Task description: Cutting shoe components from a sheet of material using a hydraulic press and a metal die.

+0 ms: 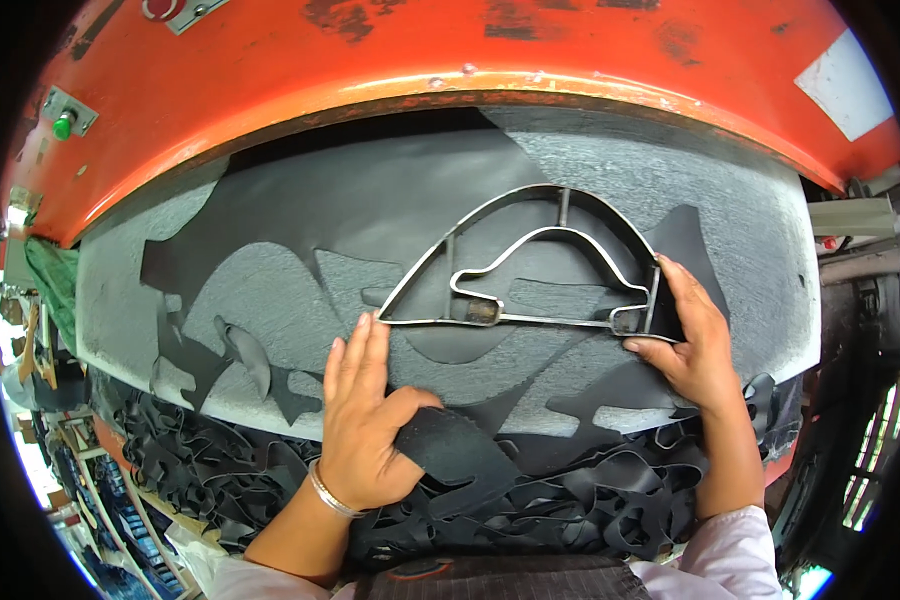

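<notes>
A steel cutting die [555, 321] with a curved outline and cross struts lies over a black leather sheet [390, 190], partly past its cut edge. Gripping the die's right end is my right hand [698, 345], thumb on the near side and fingers on the far side. My left hand [365, 435] rests its fingertips against the die's pointed left end. Between its thumb and palm it also holds a cut black leather piece [455, 455], which hangs over the near edge. A silver bracelet [330, 492] circles my left wrist.
The grey cutting board [770, 270] carries loose leather offcuts [245, 355]. Along its near side lies a heap of black scraps [240, 470]. A red machine beam [370, 60] spans the far side, with a green button [63, 127] at its left.
</notes>
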The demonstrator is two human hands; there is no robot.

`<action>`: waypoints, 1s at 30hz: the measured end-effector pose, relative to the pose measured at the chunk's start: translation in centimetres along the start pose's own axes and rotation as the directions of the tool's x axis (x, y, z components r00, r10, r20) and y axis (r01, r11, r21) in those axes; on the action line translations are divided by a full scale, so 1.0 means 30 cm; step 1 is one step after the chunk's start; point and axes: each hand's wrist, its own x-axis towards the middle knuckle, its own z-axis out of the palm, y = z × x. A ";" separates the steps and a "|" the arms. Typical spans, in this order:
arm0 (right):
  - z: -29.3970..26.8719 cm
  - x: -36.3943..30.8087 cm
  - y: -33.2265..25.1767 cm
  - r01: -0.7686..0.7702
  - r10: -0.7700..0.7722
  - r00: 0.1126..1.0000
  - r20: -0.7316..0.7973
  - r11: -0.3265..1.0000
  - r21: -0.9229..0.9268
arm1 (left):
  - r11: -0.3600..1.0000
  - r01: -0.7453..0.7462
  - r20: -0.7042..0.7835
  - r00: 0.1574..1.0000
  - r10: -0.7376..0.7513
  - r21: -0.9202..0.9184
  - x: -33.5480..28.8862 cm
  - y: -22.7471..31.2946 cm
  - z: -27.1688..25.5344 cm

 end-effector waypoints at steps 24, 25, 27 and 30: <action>0.023 0.033 0.051 0.117 -0.117 0.993 -0.011 0.993 0.028 | 0.998 0.044 -0.061 0.997 -0.040 0.055 0.026 -0.013 0.035; 0.022 0.030 0.051 0.113 -0.113 0.994 -0.010 0.993 0.023 | 0.998 0.042 -0.058 0.998 -0.039 0.055 0.026 -0.013 0.036; 0.028 0.028 0.056 0.125 -0.125 0.992 -0.016 0.992 0.024 | 0.998 0.043 -0.053 0.998 -0.040 0.055 0.024 -0.013 0.037; 0.031 0.028 0.055 0.138 -0.137 0.990 -0.022 0.990 0.028 | 0.998 0.035 -0.052 0.998 -0.032 0.060 0.020 -0.019 0.037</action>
